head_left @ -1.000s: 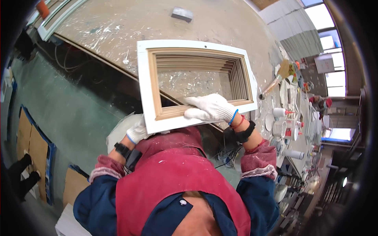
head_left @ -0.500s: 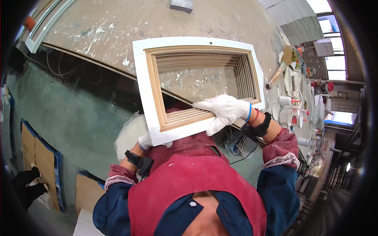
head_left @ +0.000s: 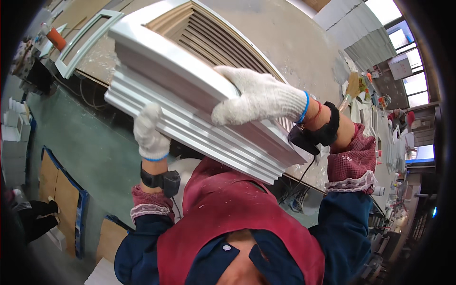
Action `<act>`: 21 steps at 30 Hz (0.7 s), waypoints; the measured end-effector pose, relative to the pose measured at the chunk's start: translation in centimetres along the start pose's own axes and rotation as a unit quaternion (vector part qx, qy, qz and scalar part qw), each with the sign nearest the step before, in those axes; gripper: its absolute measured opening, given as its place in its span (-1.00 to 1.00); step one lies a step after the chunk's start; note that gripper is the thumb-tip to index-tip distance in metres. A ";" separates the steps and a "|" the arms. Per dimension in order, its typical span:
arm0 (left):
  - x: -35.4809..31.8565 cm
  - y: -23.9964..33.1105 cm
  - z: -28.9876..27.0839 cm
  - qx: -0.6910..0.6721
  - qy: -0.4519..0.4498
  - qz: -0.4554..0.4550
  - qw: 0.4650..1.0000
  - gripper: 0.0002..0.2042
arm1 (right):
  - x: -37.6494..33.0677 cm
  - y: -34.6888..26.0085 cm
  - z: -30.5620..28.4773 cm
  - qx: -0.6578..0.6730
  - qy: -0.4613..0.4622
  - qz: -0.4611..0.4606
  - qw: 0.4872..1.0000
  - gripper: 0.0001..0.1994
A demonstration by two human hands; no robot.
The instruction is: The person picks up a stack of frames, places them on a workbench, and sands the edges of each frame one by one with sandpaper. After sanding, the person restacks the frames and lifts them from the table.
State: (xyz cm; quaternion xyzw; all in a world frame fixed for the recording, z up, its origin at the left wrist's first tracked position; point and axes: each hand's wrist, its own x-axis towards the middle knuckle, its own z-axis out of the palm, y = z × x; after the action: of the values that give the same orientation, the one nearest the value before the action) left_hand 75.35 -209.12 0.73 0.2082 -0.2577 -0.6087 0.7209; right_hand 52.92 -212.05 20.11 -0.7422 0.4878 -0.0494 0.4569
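A stack of several white rectangular frames (head_left: pixel 190 102) is tilted up in front of me, its stepped outer side facing me. Brown wood shows along the inner edges of the openings. My right hand (head_left: pixel 263 95), in a white knit glove, grips the near rail of the top frame, fingers over the upper edge and thumb on the outer face. Gloved as well, my left hand (head_left: pixel 151 132) is closed at the lower left side of the stack; part of its grip is hidden. Both wrists wear black straps with small boxes.
The stack is over a paint-spotted worktable (head_left: pixel 304 47). At the far left lies a pale narrow frame (head_left: pixel 88 42) near an orange bottle (head_left: pixel 56 39). A brush (head_left: pixel 351 88) lies to the right. Cardboard-topped stands (head_left: pixel 61 190) are on the green floor; another person's legs show at left.
The stack has been lifted and tipped, so its outer side now faces me. My left hand has come up from below to its side; my right hand has risen with it.
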 end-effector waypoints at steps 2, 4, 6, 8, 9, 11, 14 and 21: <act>1.9 1.3 2.1 0.003 -0.012 0.033 0.999 -0.77 | -0.5 -0.3 -1.4 -0.037 0.039 -0.061 0.997 -0.23; 3.0 2.8 4.2 0.130 -0.026 0.121 0.984 -0.76 | -1.4 0.0 -2.6 0.037 0.053 -0.152 0.986 -0.20; 3.9 4.3 6.0 0.220 -0.096 0.199 0.950 -0.73 | -2.9 0.8 -3.3 0.072 0.076 -0.187 0.977 -0.17; 4.1 5.6 8.0 0.141 -0.173 0.174 0.959 -0.70 | -4.7 2.1 -3.5 0.075 0.103 -0.200 0.971 -0.15; 4.1 5.9 9.2 0.095 -0.203 0.172 0.959 -0.66 | -5.6 2.9 -3.6 0.078 0.123 -0.249 0.957 -0.13; 3.7 6.3 12.0 0.057 -0.314 0.104 0.942 -0.56 | -6.8 5.0 -2.7 0.083 0.146 -0.260 0.951 -0.15; 1.6 7.3 17.2 0.197 -0.293 -0.050 0.934 -0.39 | -7.6 9.5 -0.4 0.034 0.153 -0.238 0.959 -0.28; -0.4 1.4 28.2 0.634 -0.475 0.050 0.609 -0.29 | -4.7 19.9 8.8 0.231 0.169 -0.335 0.898 -0.60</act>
State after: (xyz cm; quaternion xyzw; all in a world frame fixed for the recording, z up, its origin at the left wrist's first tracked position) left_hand 58.72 -208.06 23.50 0.2818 -0.8952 -0.2702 0.2147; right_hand 41.53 -205.05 2.28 -0.7154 0.2552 -0.4358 0.4828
